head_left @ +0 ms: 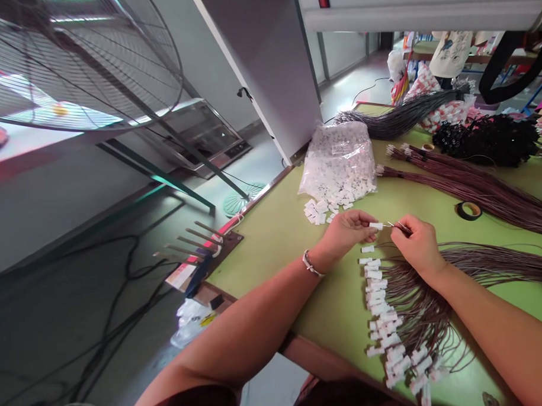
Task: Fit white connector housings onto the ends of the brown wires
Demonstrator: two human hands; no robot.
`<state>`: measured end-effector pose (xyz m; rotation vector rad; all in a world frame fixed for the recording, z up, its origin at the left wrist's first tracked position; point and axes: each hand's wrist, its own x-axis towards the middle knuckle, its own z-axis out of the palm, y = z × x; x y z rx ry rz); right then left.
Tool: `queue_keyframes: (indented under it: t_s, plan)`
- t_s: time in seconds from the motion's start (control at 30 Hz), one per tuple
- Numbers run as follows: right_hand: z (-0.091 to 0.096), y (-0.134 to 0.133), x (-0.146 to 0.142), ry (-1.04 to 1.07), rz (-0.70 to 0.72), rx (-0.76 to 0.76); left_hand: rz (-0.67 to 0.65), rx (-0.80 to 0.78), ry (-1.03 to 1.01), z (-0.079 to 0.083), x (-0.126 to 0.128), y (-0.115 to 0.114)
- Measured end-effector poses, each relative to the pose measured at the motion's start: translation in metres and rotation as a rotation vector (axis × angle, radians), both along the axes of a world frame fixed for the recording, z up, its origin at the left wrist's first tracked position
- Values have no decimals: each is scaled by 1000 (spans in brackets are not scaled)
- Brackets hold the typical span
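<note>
In the lower right of the frame, nearest the body, white connectors with leads (pixel 377 295) lie in a column on the bench (pixel 260 250), their brown wires fanning off to the right. It would help to keep both wrists clear of those wires, so that none snags.

Further up, right of centre, the fingers of the left hand (pixel 348 229) pinch a white connector (pixel 375 226) between thumb and forefinger, its end towards the right hand (pixel 416 243). That hand's fingers are pressed together on dark wire (pixel 402 228), thin tips poking out just beside the connector; whether they touch it is too small to tell. The step seems to call for a straight approach: hold the connector level, grip the wire close behind its tips, line each up with its opening and push gently, since a slanted push could bend them.

Beyond the left hand, loose white pieces (pixel 316 211) spill from a clear bag (pixel 339 155), handy for the left hand. At the right, wire bundles (pixel 471 186) lie beyond a tape roll (pixel 468 218).
</note>
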<state>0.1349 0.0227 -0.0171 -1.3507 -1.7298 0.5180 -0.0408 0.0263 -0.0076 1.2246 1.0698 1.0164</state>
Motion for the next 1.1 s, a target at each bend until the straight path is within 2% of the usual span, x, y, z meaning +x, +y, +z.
queue_keyframes:
  t_s: [0.13, 0.27, 0.43, 0.6, 0.67, 0.83, 0.9, 1.1]
  plan:
    - [-2, 1, -1, 12, 52, -28, -15, -22, 34, -3, 3, 0]
    - [-1, 2, 0, 70, 131, -130, -27, -25, 23, -5, 4, 2]
    - [5, 6, 3, 340, 194, -342, -102, -86, -56, -4, 1, 3]
    - [4, 8, 5, 395, 155, -454, -103, -82, -81, -5, -1, 3]
    - [1, 7, 5, 331, 134, -401, -88, -75, -74, -7, -2, 3]
    - [0, 3, 4, -5, 140, -89, -77, -82, -100, -11, 1, 3]
    - [2, 2, 3, -105, 138, -7, -79, -97, -142, -12, 3, 2]
    - [3, 3, 0, -112, 157, 8, -67, -125, -176, -14, 7, 1]
